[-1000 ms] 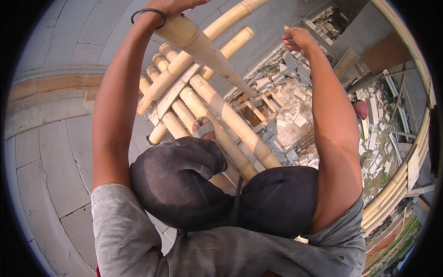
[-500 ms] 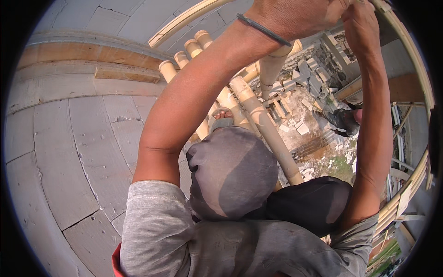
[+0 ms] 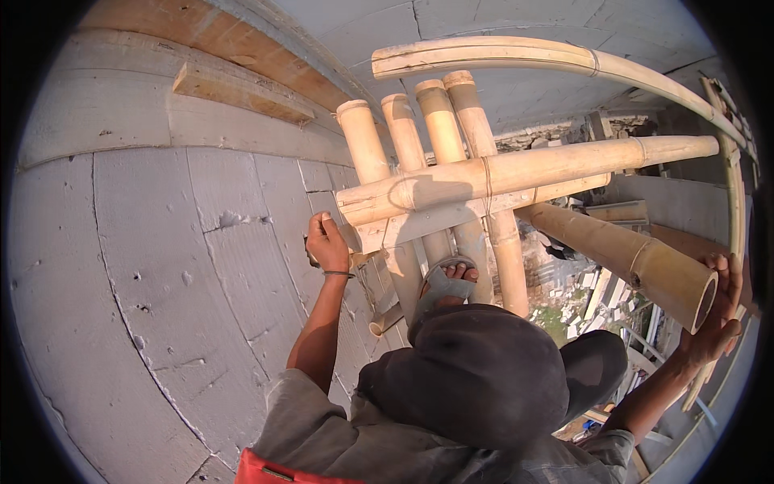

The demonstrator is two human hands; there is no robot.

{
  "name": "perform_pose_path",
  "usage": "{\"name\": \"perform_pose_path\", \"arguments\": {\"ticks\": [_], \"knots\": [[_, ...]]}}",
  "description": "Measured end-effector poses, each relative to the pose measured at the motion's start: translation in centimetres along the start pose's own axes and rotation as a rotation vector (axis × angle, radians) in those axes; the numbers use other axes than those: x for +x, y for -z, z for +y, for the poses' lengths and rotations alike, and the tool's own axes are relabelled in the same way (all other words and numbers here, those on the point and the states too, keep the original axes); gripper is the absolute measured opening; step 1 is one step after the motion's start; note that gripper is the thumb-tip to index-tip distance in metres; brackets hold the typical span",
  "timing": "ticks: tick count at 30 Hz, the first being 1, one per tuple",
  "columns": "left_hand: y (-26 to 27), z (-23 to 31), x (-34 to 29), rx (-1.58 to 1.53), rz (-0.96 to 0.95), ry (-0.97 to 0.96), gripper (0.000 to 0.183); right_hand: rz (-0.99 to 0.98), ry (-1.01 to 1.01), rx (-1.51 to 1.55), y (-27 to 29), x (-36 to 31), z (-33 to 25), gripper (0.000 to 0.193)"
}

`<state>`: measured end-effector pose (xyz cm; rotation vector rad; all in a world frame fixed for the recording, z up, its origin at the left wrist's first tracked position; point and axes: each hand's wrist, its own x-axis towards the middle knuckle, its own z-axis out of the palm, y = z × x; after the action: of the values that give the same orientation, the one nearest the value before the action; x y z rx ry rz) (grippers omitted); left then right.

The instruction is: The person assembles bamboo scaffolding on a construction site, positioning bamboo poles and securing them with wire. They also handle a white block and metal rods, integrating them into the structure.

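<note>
My left hand (image 3: 329, 244) is closed beside the left end of a wooden board (image 3: 439, 219), against the grey block wall. Something dark shows behind its fingers, too hidden to name. Far to the right, my right hand (image 3: 713, 310) grips an upright bamboo pole (image 3: 735, 206), close to the open cut end of a thick bamboo pole (image 3: 629, 254). A horizontal bamboo pole (image 3: 532, 171) lies above the board, across several parallel bamboo poles (image 3: 442, 121). My sandalled foot (image 3: 451, 282) rests on those poles below the board.
A grey block wall (image 3: 185, 274) fills the left side, with a short timber piece (image 3: 242, 93) along its ledge. A curved-looking bamboo rail (image 3: 516, 52) runs across the top. Far below, between the poles, lies ground with broken white rubble (image 3: 592, 298).
Both hands, together overhead before, have come down and apart: the left to the wall side, the right to the upright pole. My view has shifted, showing more of the bamboo platform.
</note>
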<state>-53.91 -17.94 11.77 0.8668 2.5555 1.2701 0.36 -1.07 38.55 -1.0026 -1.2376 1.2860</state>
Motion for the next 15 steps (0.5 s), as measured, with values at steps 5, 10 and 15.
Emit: {"name": "perform_pose_path", "arguments": {"ticks": [5, 10, 15], "knots": [[0.0, -9.1, -0.5, 0.241, -0.012, -0.133, 0.016, 0.107, 0.108, -0.132, 2.9, -0.1, 0.7, 0.062], [-1.1, -11.7, 0.0, 0.286, -0.124, -0.157, 0.01, 0.044, 0.02, -0.05, 3.9, -0.2, -0.2, 0.044], [-3.2, -14.1, 0.2, 0.265, -0.129, -0.129, 0.008, 0.105, 0.029, -0.095, 2.5, 0.0, -0.3, 0.045]]}}
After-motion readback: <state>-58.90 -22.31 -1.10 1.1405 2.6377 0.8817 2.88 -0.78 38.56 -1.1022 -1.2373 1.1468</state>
